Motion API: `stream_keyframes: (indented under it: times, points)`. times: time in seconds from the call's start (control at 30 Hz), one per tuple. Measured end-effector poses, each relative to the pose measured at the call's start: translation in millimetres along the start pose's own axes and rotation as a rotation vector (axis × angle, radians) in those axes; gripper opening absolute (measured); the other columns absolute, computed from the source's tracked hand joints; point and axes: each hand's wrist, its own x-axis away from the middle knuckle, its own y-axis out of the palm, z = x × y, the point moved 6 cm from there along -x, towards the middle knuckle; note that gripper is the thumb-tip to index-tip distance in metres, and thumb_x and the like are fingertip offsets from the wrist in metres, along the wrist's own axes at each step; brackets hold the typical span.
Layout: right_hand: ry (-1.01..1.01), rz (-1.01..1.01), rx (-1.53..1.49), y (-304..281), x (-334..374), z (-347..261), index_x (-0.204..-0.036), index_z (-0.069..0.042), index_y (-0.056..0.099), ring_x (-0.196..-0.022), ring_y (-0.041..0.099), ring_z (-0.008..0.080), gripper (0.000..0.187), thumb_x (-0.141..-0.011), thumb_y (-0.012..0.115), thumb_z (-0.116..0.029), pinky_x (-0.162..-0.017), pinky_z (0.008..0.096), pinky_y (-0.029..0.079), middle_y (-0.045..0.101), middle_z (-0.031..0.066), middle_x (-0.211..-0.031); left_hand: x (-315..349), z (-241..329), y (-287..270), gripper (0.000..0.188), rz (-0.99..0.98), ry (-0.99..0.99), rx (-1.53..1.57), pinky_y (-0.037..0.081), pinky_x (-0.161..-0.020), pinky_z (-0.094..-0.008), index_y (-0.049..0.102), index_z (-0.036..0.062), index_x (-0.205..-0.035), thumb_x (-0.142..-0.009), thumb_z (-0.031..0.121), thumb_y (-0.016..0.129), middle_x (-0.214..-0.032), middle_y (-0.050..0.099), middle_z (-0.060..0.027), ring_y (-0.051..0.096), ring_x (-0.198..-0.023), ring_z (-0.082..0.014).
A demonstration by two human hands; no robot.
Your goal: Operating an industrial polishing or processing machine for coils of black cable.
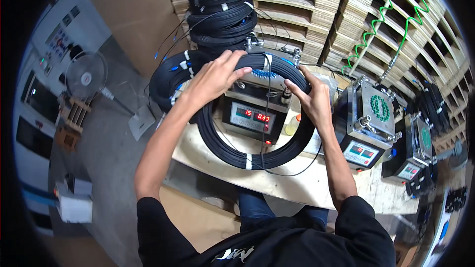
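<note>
Black cable coil frames a display box. Left hand grips it left of the box; right hand, right.

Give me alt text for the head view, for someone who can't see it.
A person's left hand and right hand grip a large black cable coil near its top; through its ring shows a machine with a red-lit display on a wooden workbench. Behind rises a stack of black coils.

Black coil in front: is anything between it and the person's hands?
Nothing visible: the left hand grips the coil at its upper left, the right hand at its upper right. A loose strand crosses the opening, between the hands.
</note>
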Motion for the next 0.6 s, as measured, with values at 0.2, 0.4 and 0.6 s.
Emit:
stream_keyframes:
  times: [0.2, 0.4, 0.6]
  points:
    - [0.151, 0.077, 0.065, 14.2, -11.3, 13.1, -0.126, 0.006, 0.062, -0.08, 0.07, 0.0288, 0.061, -0.088, 0.072, -0.04, -0.075, 0.0379, 0.052, 0.07, 0.027, -0.095, -36.9, -43.0, 20.7, 0.044, -0.08, 0.096, 0.106, 0.048, -0.085, -0.0496, 0.05, -0.0001, -0.13, -0.104, 0.035, 0.044, -0.112, 0.057, -0.0259, 0.058, -0.1, -0.0486]
    - [0.157, 0.134, 0.143, 27.8, -9.0, 24.5, -0.127, 0.006, 0.06, -0.09, 0.069, 0.0379, 0.06, -0.092, 0.067, -0.042, -0.082, 0.0401, 0.051, 0.069, 0.0285, -0.101, -52.5, -69.4, 45.9, 0.053, -0.143, 0.263, 0.306, 0.042, -0.098, -0.0526, 0.046, 0.0006, -0.139, -0.106, 0.041, 0.038, -0.121, 0.056, -0.0287, 0.052, -0.116, -0.0512]
    - [0.12, 0.039, -0.033, 41.0, -6.2, 60.4, -0.134, 0.005, 0.054, -0.115, 0.063, 0.0347, 0.059, -0.097, 0.06, -0.041, -0.101, 0.0373, 0.044, 0.064, 0.0277, -0.121, -55.5, -88.3, 46.7, 0.039, -0.073, 0.256, 0.152, 0.042, -0.093, -0.0414, 0.062, 0.0135, -0.133, -0.105, 0.032, 0.042, -0.108, 0.058, -0.0172, 0.049, -0.095, -0.034]
